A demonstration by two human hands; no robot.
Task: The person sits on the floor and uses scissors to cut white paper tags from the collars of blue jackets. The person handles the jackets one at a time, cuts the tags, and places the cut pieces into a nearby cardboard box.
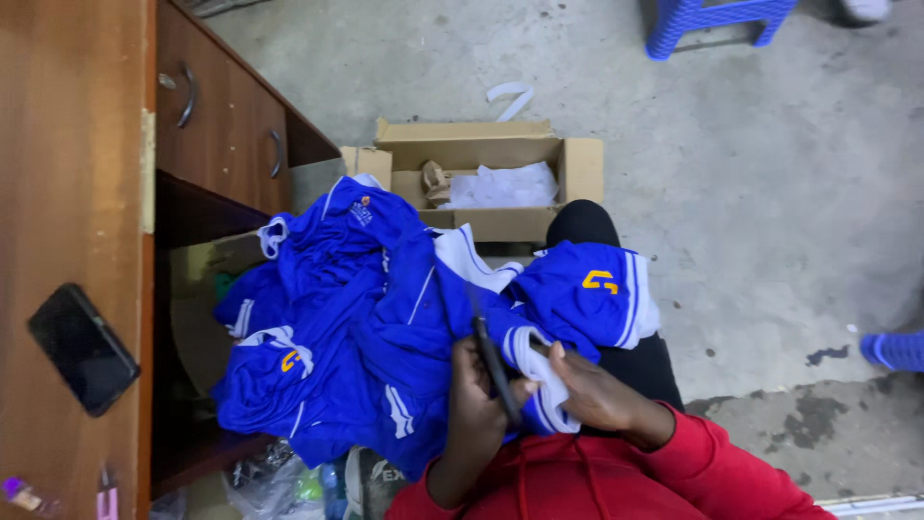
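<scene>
In the lower middle of the frame the left hand [474, 404] is closed around a dark pair of scissors [491, 358], whose blades point up over the pile of blue sports jerseys [366, 318] that lies across the person's lap, and the right hand [597, 395] pinches the white-trimmed edge [539, 371] of one jersey between thumb and fingers, just beside the scissors. Above the pile, in the upper middle, an open cardboard box [582, 169] with white paper inside stands on the concrete floor [770, 193]. A black phone [82, 349] lies on the wooden desk [58, 144] at the left.
</scene>
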